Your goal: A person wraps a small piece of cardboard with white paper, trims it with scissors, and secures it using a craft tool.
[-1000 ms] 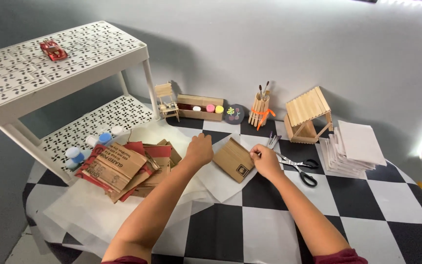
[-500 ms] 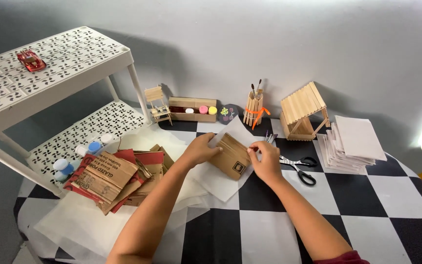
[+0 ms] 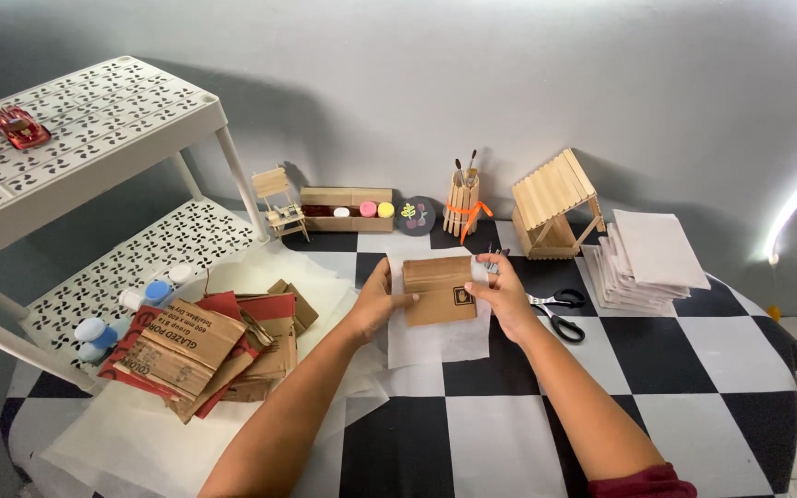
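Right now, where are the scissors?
The scissors lie on the checkered table, just right of the right hand, in front of the stick house and beside the paper stack.

The right hand (image 3: 507,297) hides the small metal tool (image 3: 492,262) it pinches.

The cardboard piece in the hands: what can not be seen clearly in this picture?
- Cardboard piece, head view: its underside is hidden; left hand and right hand cover its side edges.
- Small metal tool: too small, partly behind the right fingers.
- Scissors: blades hidden by the right hand.
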